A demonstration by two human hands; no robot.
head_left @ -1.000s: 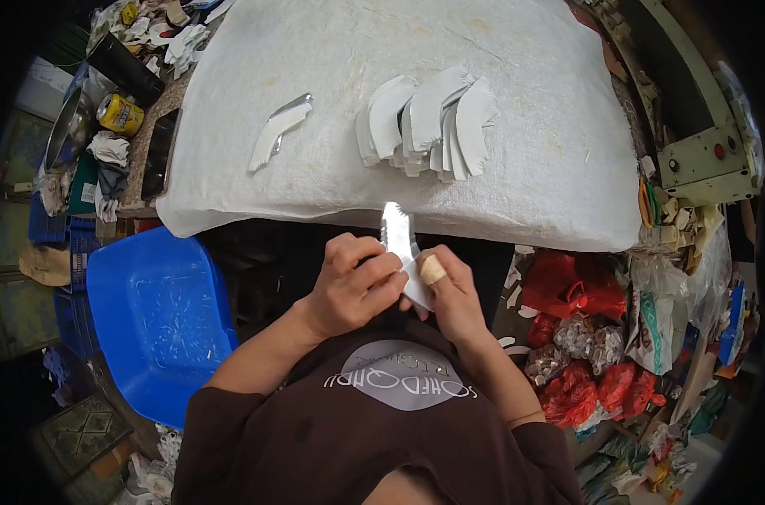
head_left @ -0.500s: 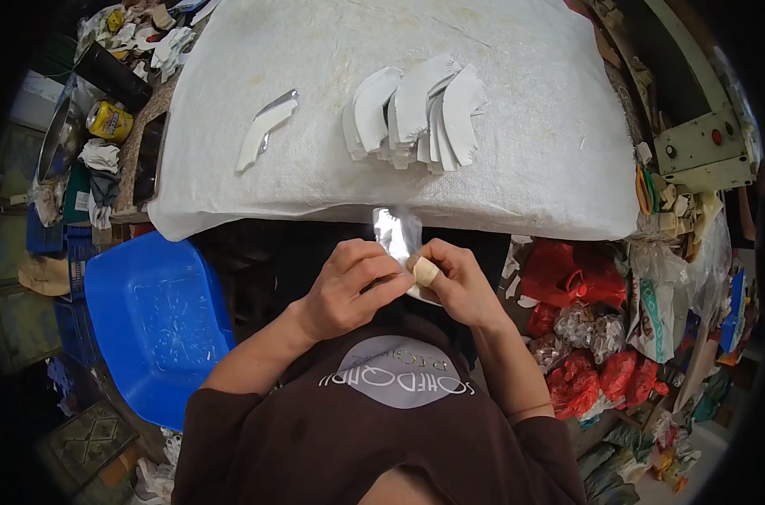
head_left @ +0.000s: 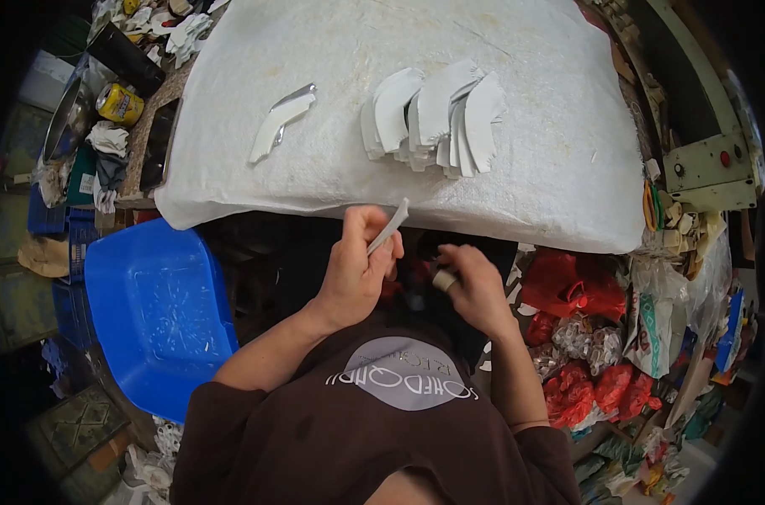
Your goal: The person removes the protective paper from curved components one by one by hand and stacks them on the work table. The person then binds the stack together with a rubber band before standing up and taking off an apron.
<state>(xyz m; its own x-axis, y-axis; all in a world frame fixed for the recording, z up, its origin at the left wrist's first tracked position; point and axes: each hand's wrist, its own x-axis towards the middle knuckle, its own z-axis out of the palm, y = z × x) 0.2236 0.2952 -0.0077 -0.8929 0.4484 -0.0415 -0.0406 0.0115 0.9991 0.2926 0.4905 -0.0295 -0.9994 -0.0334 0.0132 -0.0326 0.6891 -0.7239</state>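
Note:
My left hand (head_left: 359, 265) is closed on a thin white curved piece (head_left: 389, 225), seen nearly edge-on just in front of the table's near edge. To its right, my right hand (head_left: 473, 286) is slightly blurred, its thumb and forefinger apart and nothing visible between them. A pale wrap (head_left: 444, 280) goes round its thumb. Beyond both hands, overlapping stacks of white curved pieces (head_left: 433, 109) with jagged ends lie on the white-covered table (head_left: 551, 101). Left of them is a small group of white pieces (head_left: 280, 124) with a shiny silver strip.
A blue plastic tub (head_left: 159, 311) stands at my left, with small white scraps inside. Red plastic bags (head_left: 574, 282) and other bags crowd the right side. A phone (head_left: 159, 145) and a yellow can (head_left: 120, 104) lie left of the cover. A control box (head_left: 711, 172) is at the right.
My hands have moved apart. The left has lifted and turned the piece, whose shiny silver face showed before and whose thin edge shows now. The right has let go and drawn away rightward.

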